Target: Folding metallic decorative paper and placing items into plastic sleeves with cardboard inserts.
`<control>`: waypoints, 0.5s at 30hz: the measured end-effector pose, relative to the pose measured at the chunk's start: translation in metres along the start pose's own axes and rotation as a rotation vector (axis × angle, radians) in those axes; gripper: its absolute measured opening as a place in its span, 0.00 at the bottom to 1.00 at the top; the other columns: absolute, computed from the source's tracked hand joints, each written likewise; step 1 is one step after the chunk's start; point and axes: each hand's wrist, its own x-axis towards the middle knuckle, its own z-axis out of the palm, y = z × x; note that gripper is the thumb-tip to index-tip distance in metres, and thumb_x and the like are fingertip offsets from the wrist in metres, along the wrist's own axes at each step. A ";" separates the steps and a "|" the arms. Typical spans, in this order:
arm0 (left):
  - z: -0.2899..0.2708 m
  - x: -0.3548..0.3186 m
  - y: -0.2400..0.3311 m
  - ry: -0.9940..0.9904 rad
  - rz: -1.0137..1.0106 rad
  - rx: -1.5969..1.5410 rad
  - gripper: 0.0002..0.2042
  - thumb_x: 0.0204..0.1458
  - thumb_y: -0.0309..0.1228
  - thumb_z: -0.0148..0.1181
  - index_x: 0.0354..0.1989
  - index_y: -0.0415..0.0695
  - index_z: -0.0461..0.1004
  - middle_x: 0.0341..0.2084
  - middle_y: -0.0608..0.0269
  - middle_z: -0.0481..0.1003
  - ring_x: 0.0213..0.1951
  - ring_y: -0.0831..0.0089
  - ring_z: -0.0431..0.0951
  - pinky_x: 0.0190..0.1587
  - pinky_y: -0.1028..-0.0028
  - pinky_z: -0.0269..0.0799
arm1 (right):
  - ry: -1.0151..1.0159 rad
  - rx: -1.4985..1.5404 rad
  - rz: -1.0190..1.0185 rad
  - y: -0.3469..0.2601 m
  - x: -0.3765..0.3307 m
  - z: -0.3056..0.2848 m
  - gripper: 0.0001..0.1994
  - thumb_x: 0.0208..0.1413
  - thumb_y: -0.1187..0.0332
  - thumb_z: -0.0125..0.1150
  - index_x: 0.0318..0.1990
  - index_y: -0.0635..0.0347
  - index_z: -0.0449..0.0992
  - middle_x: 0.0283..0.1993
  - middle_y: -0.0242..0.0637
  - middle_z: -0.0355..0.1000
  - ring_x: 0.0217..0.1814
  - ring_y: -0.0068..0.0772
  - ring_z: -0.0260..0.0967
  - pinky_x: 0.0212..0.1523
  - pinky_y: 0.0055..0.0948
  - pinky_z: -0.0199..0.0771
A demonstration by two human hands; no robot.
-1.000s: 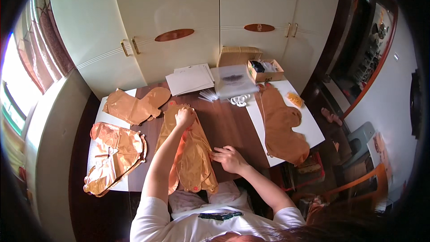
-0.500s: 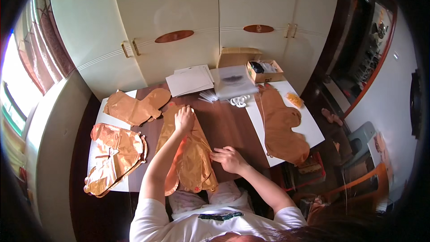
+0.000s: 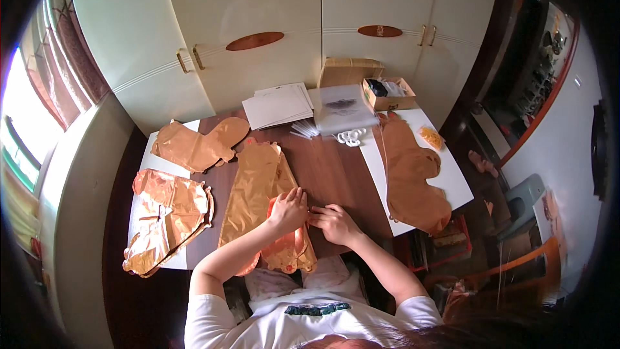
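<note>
A long flat golden-orange foil balloon (image 3: pixel 253 184) lies lengthwise on the dark wooden table (image 3: pixel 336 174), its near end hanging over the front edge. My left hand (image 3: pixel 289 209) rests palm down on the balloon's right side near the front, fingers spread. My right hand (image 3: pixel 332 223) lies beside it on the table, fingertips touching the balloon's right edge close to my left hand. Neither hand lifts anything.
More flat copper foil balloons lie at the left (image 3: pixel 169 210), the back left (image 3: pixel 200 145) and the right (image 3: pixel 413 181). White sheets (image 3: pixel 278 105), a clear packet (image 3: pixel 342 106), white rings (image 3: pixel 351 136) and cardboard boxes (image 3: pixel 387 94) sit at the back. Cream cupboard doors (image 3: pixel 271 26) stand behind.
My left hand has drawn back from the balloon's far end toward me, down to beside my right hand. My right hand has shifted slightly left to meet it.
</note>
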 end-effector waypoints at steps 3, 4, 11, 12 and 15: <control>0.003 0.004 -0.002 -0.003 -0.084 0.044 0.25 0.51 0.39 0.46 0.53 0.33 0.64 0.55 0.47 0.64 0.58 0.59 0.64 0.54 0.57 0.61 | 0.001 -0.007 0.012 -0.004 0.002 -0.006 0.16 0.45 0.75 0.51 0.41 0.52 0.78 0.45 0.28 0.75 0.55 0.28 0.67 0.53 0.34 0.61; 0.005 0.005 -0.005 0.026 -0.089 0.055 0.26 0.51 0.42 0.46 0.53 0.33 0.65 0.55 0.48 0.65 0.57 0.61 0.65 0.53 0.57 0.61 | 0.000 -0.005 0.011 -0.004 0.002 -0.005 0.16 0.45 0.75 0.51 0.41 0.52 0.78 0.45 0.28 0.75 0.55 0.28 0.67 0.53 0.34 0.61; -0.004 0.033 -0.029 -0.021 -0.176 -0.003 0.31 0.50 0.52 0.49 0.53 0.36 0.65 0.55 0.52 0.66 0.53 0.66 0.68 0.50 0.57 0.62 | -0.034 -0.033 0.012 -0.001 -0.001 -0.002 0.16 0.46 0.75 0.50 0.42 0.52 0.78 0.47 0.27 0.74 0.55 0.27 0.67 0.54 0.33 0.61; -0.003 0.037 -0.035 -0.029 -0.198 0.009 0.33 0.50 0.54 0.48 0.54 0.36 0.65 0.55 0.54 0.65 0.54 0.65 0.67 0.51 0.58 0.62 | -0.029 -0.031 0.012 -0.001 -0.001 -0.002 0.16 0.46 0.75 0.50 0.42 0.52 0.78 0.48 0.27 0.74 0.55 0.27 0.67 0.54 0.33 0.61; -0.009 0.047 -0.049 -0.110 -0.238 -0.032 0.33 0.50 0.55 0.47 0.55 0.37 0.64 0.56 0.55 0.64 0.55 0.65 0.66 0.53 0.58 0.60 | -0.032 -0.034 0.028 -0.002 -0.001 -0.001 0.15 0.46 0.75 0.50 0.41 0.52 0.79 0.48 0.27 0.74 0.56 0.26 0.67 0.54 0.33 0.60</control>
